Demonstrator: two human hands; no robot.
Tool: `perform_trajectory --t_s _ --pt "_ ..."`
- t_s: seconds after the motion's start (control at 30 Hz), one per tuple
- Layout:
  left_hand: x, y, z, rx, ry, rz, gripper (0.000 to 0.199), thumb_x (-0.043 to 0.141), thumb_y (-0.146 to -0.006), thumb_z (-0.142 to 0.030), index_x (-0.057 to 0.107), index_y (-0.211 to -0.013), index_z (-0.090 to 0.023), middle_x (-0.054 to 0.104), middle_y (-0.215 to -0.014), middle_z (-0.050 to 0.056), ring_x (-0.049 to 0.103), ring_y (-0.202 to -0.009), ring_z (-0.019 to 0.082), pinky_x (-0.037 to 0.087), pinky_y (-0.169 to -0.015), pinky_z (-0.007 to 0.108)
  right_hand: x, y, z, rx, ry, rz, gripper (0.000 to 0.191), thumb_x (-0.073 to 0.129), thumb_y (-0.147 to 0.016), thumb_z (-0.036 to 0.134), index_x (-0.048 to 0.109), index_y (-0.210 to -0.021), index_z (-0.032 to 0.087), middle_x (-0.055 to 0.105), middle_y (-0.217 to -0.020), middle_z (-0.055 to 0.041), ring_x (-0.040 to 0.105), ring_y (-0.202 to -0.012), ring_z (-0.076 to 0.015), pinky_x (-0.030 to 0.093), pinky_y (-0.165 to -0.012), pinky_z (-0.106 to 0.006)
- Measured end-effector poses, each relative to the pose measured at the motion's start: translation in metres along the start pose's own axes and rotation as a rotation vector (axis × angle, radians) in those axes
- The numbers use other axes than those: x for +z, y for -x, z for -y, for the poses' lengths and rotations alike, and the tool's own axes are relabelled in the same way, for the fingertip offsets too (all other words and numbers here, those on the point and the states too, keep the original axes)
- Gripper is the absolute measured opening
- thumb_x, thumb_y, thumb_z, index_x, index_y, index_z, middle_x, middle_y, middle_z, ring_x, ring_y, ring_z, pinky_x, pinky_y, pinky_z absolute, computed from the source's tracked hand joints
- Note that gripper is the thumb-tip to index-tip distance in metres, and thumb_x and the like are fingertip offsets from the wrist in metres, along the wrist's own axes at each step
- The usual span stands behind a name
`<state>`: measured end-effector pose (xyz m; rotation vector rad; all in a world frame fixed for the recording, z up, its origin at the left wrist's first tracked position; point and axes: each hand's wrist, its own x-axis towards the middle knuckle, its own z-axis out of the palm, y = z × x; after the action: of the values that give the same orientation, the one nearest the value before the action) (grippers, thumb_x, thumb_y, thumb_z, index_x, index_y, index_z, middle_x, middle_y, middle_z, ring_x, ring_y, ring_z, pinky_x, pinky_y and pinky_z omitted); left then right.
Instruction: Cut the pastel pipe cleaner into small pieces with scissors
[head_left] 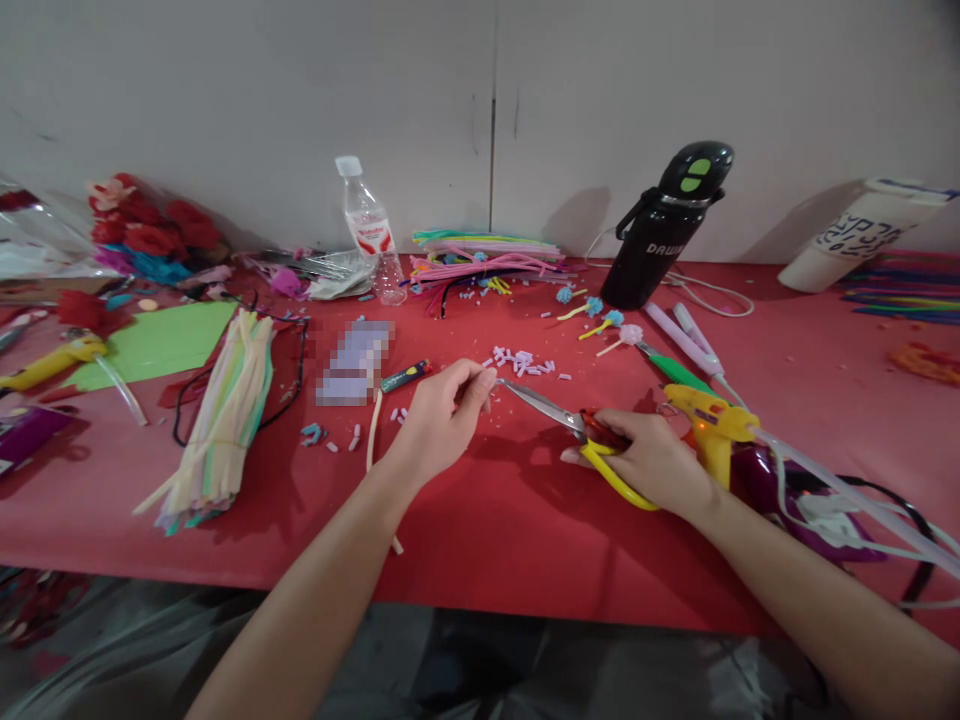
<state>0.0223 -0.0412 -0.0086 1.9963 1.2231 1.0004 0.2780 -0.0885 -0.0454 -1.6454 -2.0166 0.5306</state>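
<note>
My right hand (649, 455) grips scissors (551, 408) with one yellow and one red handle. The blades point left, their tips by the fingertips of my left hand (454, 400). That hand is pinched closed; whatever lies between its fingers is too small to make out. Just beyond the blades are small lilac cut pieces (517, 360) scattered on the red table (480, 530). A cream stem (371, 440) runs partly beneath my left forearm. Near my left hand sits a dark green lighter (405, 376).
Left: a bundle of pastel stems (225, 420), green sheet (157, 345). Back: a clear bottle (371, 230), pink stems (487, 265), black flask (660, 230), white cup (862, 235). Right: small pompom flowers (630, 335), a yellow glue gun (712, 420) and cables.
</note>
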Motion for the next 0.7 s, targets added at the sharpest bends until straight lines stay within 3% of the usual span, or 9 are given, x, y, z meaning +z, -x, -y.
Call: perform_trajectory --t_s 0.7 --pt "-0.0018 -0.0003 -0.0010 0.023 -0.001 0.009 0.031 0.041 -0.097 -0.036 0.051 -0.074 -0.018 0.056 -0.067 -0.001 0.051 -0.062 0.011 0.038 -0.060 0.024 0.0001 0.0000 0.0009 0.000 -0.001 0.003 0.049 0.067 -0.074 0.059 0.043 -0.063 0.019 0.035 -0.056 0.0049 0.031 -0.052 -0.0085 0.029 -0.044 -0.020"
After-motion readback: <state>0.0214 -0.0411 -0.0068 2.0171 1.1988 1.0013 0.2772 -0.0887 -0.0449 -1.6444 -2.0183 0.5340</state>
